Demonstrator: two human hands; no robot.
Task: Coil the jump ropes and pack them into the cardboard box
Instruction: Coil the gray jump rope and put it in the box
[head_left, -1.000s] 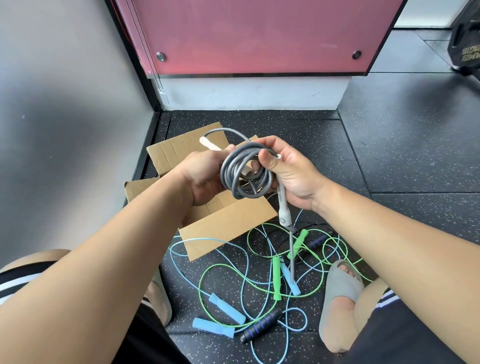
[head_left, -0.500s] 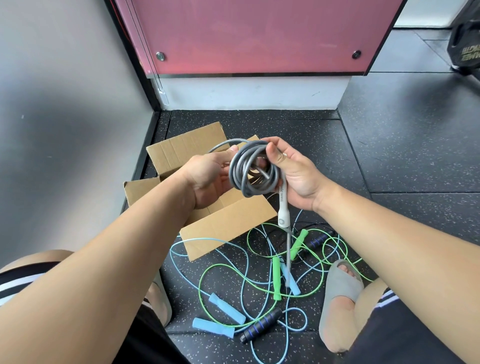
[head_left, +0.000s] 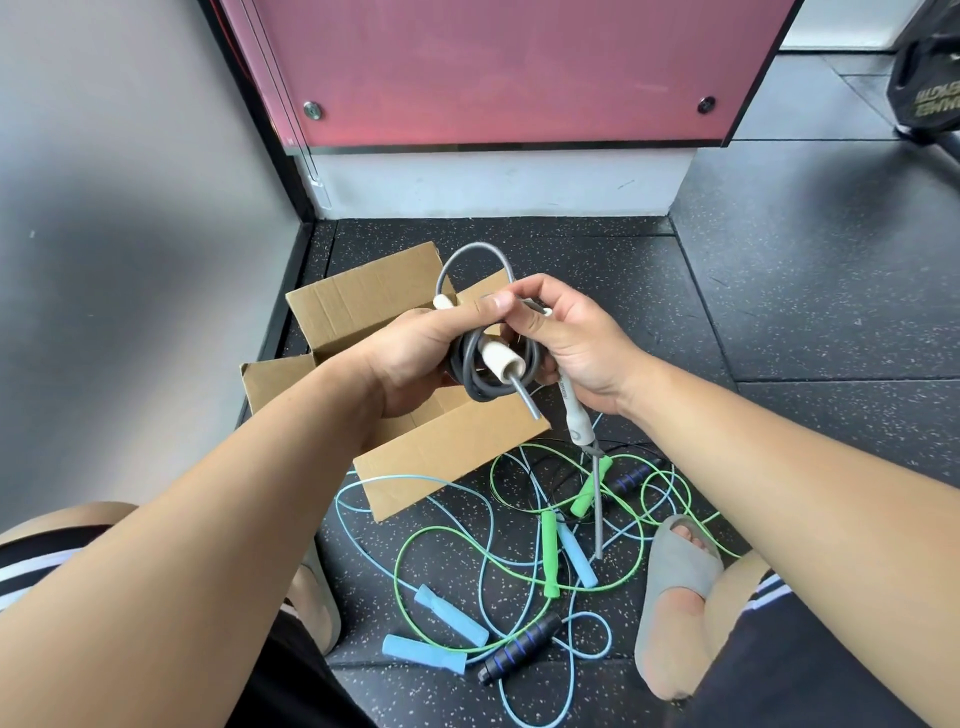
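Note:
A grey jump rope (head_left: 480, 383) is wound into a small coil, held above the open cardboard box (head_left: 457, 452). My left hand (head_left: 415, 358) grips the coil from the left, with one cream handle (head_left: 497, 359) poking through it. My right hand (head_left: 571, 343) pinches the rope at the coil's top and holds the other cream handle (head_left: 574, 410), which hangs down with a short grey tail. A loop of grey rope arches above both hands.
On the dark speckled floor lie tangled green (head_left: 549, 553) and light blue (head_left: 451, 616) jump ropes and a black, blue-striped handle (head_left: 522, 647). My grey slipper (head_left: 675, 577) rests at the right. A grey wall stands left, a pink panel behind.
The coil has turned and dropped slightly towards the box. One cream handle now pokes through the coil, and a grey loop has risen above my hands.

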